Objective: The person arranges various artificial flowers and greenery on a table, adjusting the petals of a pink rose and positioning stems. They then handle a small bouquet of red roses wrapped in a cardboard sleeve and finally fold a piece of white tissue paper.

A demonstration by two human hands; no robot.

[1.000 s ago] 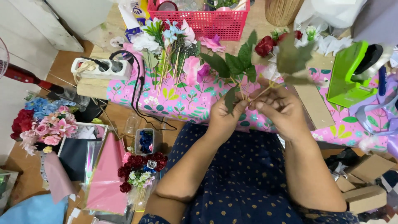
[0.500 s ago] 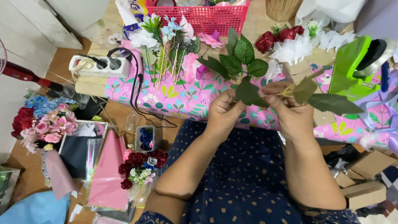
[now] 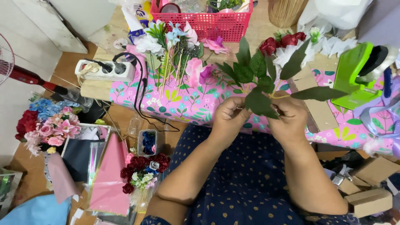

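Crate of red plastic (image 3: 208, 23) stands well beyond my fingers, holding a tape roll and greenery. Nearer, my left hand (image 3: 228, 118) and right hand (image 3: 288, 121) both pinch the leafy sprig (image 3: 258, 83) by its stem; its leaves fan out just above my fingertips.

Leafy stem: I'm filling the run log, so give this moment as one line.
left hand: holds leafy stem | right hand: holds it too | below: pink floral table cover
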